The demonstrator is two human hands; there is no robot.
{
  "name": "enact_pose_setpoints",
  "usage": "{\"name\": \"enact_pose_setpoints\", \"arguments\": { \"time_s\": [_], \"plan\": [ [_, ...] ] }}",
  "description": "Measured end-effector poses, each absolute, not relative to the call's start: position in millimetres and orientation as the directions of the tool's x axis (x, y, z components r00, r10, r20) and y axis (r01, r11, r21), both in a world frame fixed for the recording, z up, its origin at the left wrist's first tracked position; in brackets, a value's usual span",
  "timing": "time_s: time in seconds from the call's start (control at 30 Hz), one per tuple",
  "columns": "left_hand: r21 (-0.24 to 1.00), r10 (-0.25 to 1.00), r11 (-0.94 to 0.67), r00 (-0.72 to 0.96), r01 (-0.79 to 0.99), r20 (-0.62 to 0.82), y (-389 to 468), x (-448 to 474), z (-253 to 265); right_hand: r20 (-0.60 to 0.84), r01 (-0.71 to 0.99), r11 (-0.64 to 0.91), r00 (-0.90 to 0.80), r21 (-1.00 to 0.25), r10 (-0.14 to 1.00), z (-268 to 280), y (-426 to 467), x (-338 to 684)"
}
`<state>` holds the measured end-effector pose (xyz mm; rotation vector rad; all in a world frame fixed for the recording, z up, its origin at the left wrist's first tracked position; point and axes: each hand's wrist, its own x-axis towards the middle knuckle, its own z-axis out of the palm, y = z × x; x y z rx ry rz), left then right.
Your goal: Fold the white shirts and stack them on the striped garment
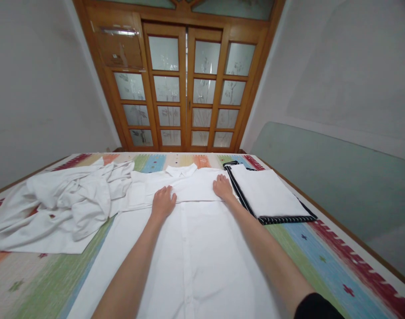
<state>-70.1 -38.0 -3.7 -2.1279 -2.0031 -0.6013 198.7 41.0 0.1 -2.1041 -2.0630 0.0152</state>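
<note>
A white button-up shirt [209,239] lies spread out with its collar [181,170] at the far end and its button front running toward me. Across its upper part lies a folded band of white cloth [198,188], probably the sleeves. My left hand [164,201] rests palm down on the left part of this band, fingers slightly bent and thumb apart. Further right, my right hand [223,187] lies on the band near its right end, its fingers spread lightly over the cloth. Both palms are hidden.
Crumpled white cloth [69,199] lies at the left, touching the shirt. At the right is a folded white garment [265,190] on a dark striped one [285,219]. Everything lies on a colourful patterned cover [305,252]. Wooden glass-paned doors [185,88] stand beyond.
</note>
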Motion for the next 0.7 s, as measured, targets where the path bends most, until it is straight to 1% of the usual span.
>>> {"name": "enact_pose_setpoints", "arguments": {
  "time_s": [0.07,0.2,0.27,0.53,0.7],
  "plan": [
    [0.154,0.924,-0.089,0.024,0.984,0.382,-39,-69,-2,0.133,0.99,0.033,-0.015,-0.134,0.991,-1,33,201],
    [0.141,0.928,-0.09,0.031,0.986,0.372,-41,-68,0,0.174,0.973,0.195,-0.173,-0.123,0.97,-1,15,207],
    [0.132,0.925,-0.104,0.047,0.986,0.377,-41,-69,-1,0.19,0.96,0.248,-0.221,-0.131,0.957,-1,7,210],
    [0.131,0.922,-0.14,0.081,0.981,0.38,-42,-70,-7,0.243,0.959,0.25,-0.213,-0.132,0.946,-8,-5,220],
    [0.139,0.943,-0.096,0.045,0.986,0.33,-42,-72,-4,0.266,0.959,0.263,-0.227,-0.107,0.937,-9,-7,223]
  ]
}}
